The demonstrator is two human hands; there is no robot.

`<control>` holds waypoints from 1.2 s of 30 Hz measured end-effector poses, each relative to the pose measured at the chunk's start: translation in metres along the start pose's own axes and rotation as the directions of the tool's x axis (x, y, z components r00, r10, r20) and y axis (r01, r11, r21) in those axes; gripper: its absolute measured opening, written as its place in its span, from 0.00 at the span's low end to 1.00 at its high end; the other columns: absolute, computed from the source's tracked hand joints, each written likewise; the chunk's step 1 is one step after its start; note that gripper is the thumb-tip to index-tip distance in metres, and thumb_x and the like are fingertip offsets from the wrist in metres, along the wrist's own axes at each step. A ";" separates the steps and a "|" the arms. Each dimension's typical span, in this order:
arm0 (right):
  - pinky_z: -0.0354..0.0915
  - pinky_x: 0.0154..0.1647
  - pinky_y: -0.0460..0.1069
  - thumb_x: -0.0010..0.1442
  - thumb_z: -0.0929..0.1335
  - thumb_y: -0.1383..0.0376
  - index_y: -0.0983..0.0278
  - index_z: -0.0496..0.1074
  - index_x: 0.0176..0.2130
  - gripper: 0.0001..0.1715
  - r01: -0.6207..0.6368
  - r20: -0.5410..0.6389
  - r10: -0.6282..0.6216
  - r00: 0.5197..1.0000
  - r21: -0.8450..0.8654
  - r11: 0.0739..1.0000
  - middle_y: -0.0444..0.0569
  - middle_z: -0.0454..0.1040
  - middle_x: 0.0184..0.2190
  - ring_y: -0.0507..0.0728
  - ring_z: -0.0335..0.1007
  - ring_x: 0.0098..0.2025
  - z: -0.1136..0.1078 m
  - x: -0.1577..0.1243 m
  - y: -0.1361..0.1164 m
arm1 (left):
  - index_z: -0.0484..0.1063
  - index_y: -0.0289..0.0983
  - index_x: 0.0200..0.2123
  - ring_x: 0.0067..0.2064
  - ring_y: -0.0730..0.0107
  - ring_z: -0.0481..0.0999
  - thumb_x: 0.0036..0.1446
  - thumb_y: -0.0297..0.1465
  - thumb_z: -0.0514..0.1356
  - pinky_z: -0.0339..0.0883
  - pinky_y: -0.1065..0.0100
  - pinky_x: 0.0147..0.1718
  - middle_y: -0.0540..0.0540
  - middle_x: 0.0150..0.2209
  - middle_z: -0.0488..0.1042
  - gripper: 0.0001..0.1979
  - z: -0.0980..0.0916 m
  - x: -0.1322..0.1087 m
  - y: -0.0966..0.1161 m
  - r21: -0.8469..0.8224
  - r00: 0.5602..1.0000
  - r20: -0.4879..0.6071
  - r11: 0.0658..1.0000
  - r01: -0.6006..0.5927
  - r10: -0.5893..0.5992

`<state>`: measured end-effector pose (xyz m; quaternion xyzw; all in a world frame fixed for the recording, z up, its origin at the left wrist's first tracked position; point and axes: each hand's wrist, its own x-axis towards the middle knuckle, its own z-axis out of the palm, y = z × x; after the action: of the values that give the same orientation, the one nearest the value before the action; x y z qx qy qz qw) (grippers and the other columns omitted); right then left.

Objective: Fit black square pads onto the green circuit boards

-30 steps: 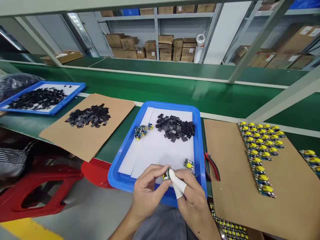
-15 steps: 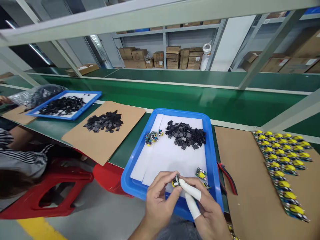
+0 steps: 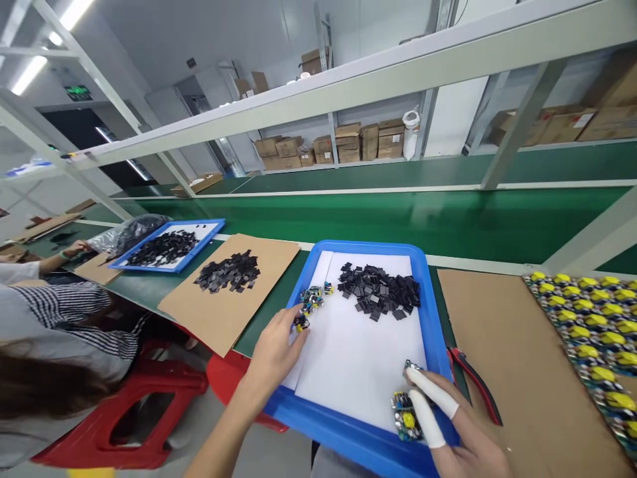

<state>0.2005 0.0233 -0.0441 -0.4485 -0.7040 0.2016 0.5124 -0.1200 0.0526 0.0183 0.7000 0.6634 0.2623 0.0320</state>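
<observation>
My left hand [image 3: 273, 350] reaches over the left rim of the blue tray [image 3: 365, 248] and pinches a small circuit board [image 3: 300, 323] beside a little cluster of finished boards [image 3: 314, 296]. A pile of black square parts [image 3: 381, 290] lies at the tray's far end on white paper. My right hand [image 3: 460, 435], with white finger cots on two fingers, rests at the tray's near right corner, fingertips touching a small board with a yellow part [image 3: 407, 415]; its fingers are stretched out.
Brown cardboard [image 3: 478, 338] on the right carries rows of yellow-topped boards [image 3: 582, 318]. Red-handled cutters [image 3: 475, 384] lie beside the tray. Left: cardboard with black parts [image 3: 229, 272], another blue tray [image 3: 166, 245], a seated person in a striped top [image 3: 60, 318], red stools [image 3: 124, 411].
My hands, together on one board at the tray's near edge, have parted: the left carried the board to the cluster, the right dropped to another board. The view tilted up.
</observation>
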 end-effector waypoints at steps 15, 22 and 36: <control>0.80 0.51 0.52 0.67 0.68 0.70 0.61 0.75 0.59 0.22 0.119 -0.002 -0.119 0.993 -0.024 0.993 0.55 0.80 0.53 0.63 0.82 0.52 0.017 -0.007 0.019 | 0.66 0.41 0.67 0.68 0.41 0.67 0.68 0.40 0.61 0.67 0.44 0.62 0.34 0.68 0.66 0.27 0.024 0.077 -0.019 0.243 0.949 0.240 0.934 -0.261 0.203; 0.80 0.51 0.56 0.64 0.69 0.73 0.65 0.72 0.59 0.24 0.244 0.075 -0.238 0.968 -0.087 0.966 0.60 0.79 0.53 0.65 0.80 0.54 0.023 -0.007 0.027 | 0.73 0.39 0.58 0.60 0.49 0.74 0.72 0.33 0.56 0.69 0.47 0.58 0.37 0.56 0.76 0.15 0.047 0.103 -0.024 0.301 0.929 0.251 0.891 -0.341 0.271; 0.76 0.57 0.52 0.71 0.67 0.66 0.57 0.75 0.56 0.17 -0.230 -0.133 0.219 0.967 -0.078 0.970 0.50 0.78 0.54 0.60 0.78 0.54 -0.056 0.012 0.005 | 0.66 0.40 0.61 0.59 0.54 0.76 0.72 0.37 0.57 0.72 0.52 0.59 0.38 0.57 0.76 0.18 0.017 0.056 0.048 0.084 0.924 0.153 0.927 -0.365 0.350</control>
<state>0.2519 0.0256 -0.0193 -0.5602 -0.6242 0.1976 0.5074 -0.0698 0.1046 0.0408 0.8262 0.5343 0.1785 -0.0104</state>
